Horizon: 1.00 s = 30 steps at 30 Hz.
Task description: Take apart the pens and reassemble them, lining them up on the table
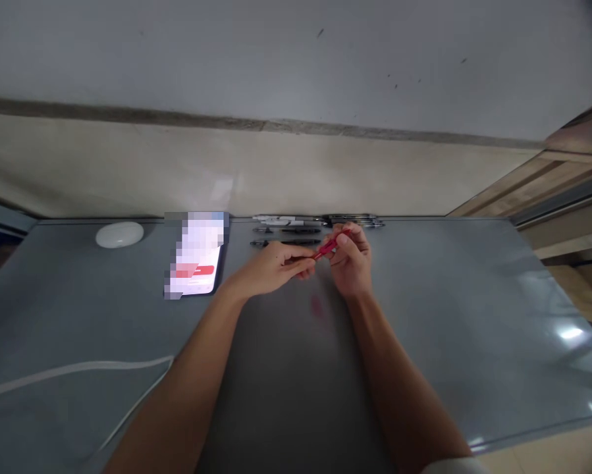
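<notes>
Between my two hands, above the grey tabletop, is a red pen (328,246), tilted up to the right. My right hand (353,260) is closed round its upper part, thumb on the barrel. Thumb and fingers of my left hand (282,266) pinch its lower left end, and they hide the tip. Just behind the hands lie several pens along the wall: a white pen (276,220), dark pens (296,230) and a black pen (296,243) nearest me. My right hand partly covers the row.
A lit phone (197,286), partly blurred out, lies left of my hands. Farther left sits a white rounded case (120,234). A white cable (78,368) runs across the front left of the table (448,316). The wall (177,168) rises at the table's back edge.
</notes>
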{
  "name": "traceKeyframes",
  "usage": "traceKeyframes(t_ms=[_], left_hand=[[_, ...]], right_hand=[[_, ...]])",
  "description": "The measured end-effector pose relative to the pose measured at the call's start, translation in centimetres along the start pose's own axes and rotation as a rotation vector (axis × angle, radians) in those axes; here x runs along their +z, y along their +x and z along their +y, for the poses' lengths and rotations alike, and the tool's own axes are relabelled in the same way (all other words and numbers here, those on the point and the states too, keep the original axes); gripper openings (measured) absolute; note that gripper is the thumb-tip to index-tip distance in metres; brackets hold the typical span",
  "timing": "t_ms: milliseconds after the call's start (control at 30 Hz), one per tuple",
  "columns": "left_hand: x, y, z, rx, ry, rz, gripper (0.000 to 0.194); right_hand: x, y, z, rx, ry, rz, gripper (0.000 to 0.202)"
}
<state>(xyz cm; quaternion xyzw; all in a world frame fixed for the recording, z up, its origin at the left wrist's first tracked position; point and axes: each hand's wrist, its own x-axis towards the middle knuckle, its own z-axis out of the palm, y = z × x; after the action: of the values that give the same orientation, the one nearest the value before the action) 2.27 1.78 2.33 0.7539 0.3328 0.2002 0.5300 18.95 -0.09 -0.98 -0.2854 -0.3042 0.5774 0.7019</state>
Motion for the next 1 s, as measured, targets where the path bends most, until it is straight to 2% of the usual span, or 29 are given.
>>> traceKeyframes(t_ms=[133,200,400,633,767,1000], left_hand=[[-0.19,-0.28,0.55,0.008,-0.034,-0.125,0.027],[-0.18,-0.31,0.70,0.005,-0.051,-0.144,0.028],[0.02,-0.02,0.34,-0.024,-0.064,-0.034,0.023],[0.23,0.17,0.01,-0.063,-0.028,0.063,0.021],[-0.02,0.01,0.10,-0.038,-0.029,0.007,0.024],[-0.45,-0.56,0.61,-0.071,-0.103,-0.179,0.032]], right_hand=[[-0.28,-0.17,0.00,0.009,0.082,-0.093,0.014],[-0.40,-0.17,0.03,0.013,0.109,-0.114,0.015],[-0.28,0.06,0.05,-0.044,0.023,-0.042,0.013],[-0.06,0.25,0.24,-0.039,-0.018,0.075,0.014],[-0.06,0.12,0.20,-0.006,0.018,0.041,0.015],[-0.16,-0.26,0.05,0.021,0.105,-0.095,0.015]])
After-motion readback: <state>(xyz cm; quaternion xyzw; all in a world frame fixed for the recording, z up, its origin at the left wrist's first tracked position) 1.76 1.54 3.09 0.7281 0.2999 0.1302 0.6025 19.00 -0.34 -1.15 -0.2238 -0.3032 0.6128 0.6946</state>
